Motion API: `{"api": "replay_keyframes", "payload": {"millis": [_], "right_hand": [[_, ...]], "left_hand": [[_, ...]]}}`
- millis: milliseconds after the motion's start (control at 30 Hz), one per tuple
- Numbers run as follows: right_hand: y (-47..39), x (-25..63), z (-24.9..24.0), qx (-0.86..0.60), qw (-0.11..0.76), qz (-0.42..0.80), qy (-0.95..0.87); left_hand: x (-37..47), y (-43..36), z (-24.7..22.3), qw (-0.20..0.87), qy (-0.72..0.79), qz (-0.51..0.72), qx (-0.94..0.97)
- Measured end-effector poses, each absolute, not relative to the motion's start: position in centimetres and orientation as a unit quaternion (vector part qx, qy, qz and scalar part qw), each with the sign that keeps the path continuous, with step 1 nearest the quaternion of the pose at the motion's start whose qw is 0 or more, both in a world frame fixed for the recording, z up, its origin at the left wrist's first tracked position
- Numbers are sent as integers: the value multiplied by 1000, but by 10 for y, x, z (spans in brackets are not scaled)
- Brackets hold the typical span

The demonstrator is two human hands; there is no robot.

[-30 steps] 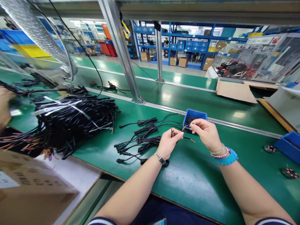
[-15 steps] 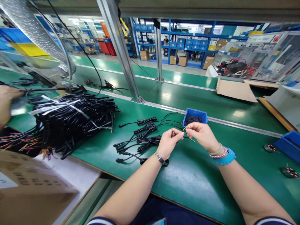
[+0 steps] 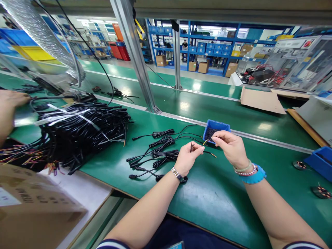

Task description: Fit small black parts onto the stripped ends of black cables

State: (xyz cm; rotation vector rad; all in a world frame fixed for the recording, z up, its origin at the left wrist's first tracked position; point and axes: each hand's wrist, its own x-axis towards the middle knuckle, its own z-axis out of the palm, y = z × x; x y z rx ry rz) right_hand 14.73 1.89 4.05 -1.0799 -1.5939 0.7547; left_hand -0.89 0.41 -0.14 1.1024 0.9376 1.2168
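Note:
Between thumb and fingers, my left hand (image 3: 188, 157) pinches a black cable whose yellow wire end (image 3: 205, 142) sticks out to the right. My right hand (image 3: 231, 147) is pinched at the near edge of a blue bin (image 3: 225, 127) of small black pieces, close to the wire tip; what its fingertips hold is too small to make out. Several coiled black cables (image 3: 164, 154) with connectors lie left of my left hand. A cable with a bare copper end (image 3: 211, 154) lies just right of my left fingertips.
A large tied bundle of black cables (image 3: 85, 126) is on the left of the green table (image 3: 207, 204). Another person's hand (image 3: 11, 103) is at the far left. Two round coil parts (image 3: 299, 165) and a blue bin (image 3: 320, 162) are at right; a metal post (image 3: 137, 58) stands ahead.
My right hand has moved a little to the right, away from my left hand, and more of the yellow wire shows. The other person's hand at the far left has shifted slightly.

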Motion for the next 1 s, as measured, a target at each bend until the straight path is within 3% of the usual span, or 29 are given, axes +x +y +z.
{"api": "replay_keyframes", "payload": {"millis": [1000], "right_hand": [[18,143,36,-432,515,281,-685]], "left_hand": [[-8,3,-2,574,402,522,486]]}}
